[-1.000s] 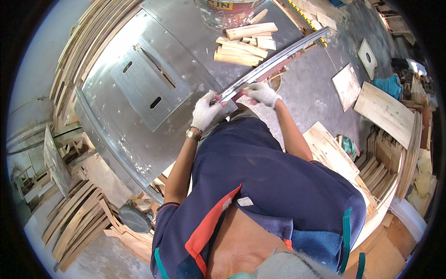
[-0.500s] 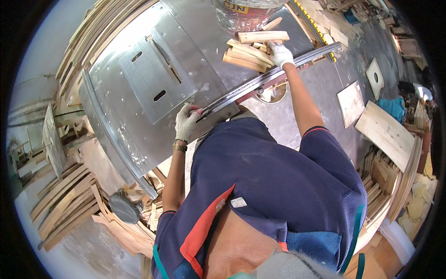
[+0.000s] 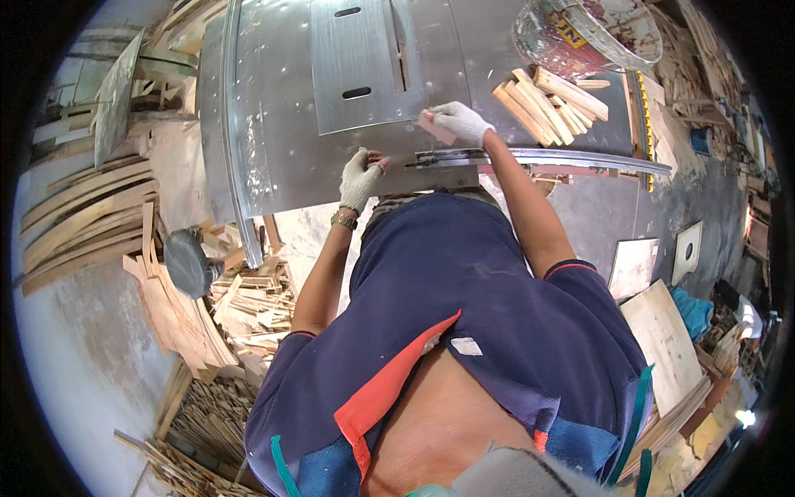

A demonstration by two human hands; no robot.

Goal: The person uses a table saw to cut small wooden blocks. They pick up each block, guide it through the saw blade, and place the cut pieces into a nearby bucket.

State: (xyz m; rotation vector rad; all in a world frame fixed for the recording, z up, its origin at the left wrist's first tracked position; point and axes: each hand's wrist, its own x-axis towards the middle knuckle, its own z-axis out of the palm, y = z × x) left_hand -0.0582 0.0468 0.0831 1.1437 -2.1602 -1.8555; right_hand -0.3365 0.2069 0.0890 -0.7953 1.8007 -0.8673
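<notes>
In the head view my right hand (image 3: 460, 123), in a white glove, grips a small wood block (image 3: 436, 129) above the grey metal saw table (image 3: 290, 157). The block is just in front of a metal plate (image 3: 364, 74) with a long slot (image 3: 400, 50). To the left, my left hand (image 3: 359, 180), gloved with bare fingertips, hovers near the table's front edge; its fingers are slightly bent and apart, with nothing visible in them. A metal rail (image 3: 546, 156) runs along the front beneath my right wrist. Cut wood strips (image 3: 551, 108) lie piled on the right.
A paint-spattered bucket (image 3: 571, 41) stands behind the strips. On the left are a metal side rail (image 3: 231, 124), a dark round object (image 3: 189, 263) and offcuts (image 3: 257, 306) below. Boards (image 3: 662, 340) lean at the right. Long curved wood pieces (image 3: 83, 215) are stacked at far left.
My right hand has left the strip pile and moved left toward the slotted plate with a wood block. My left hand has come away from the rail's end. The view has turned.
</notes>
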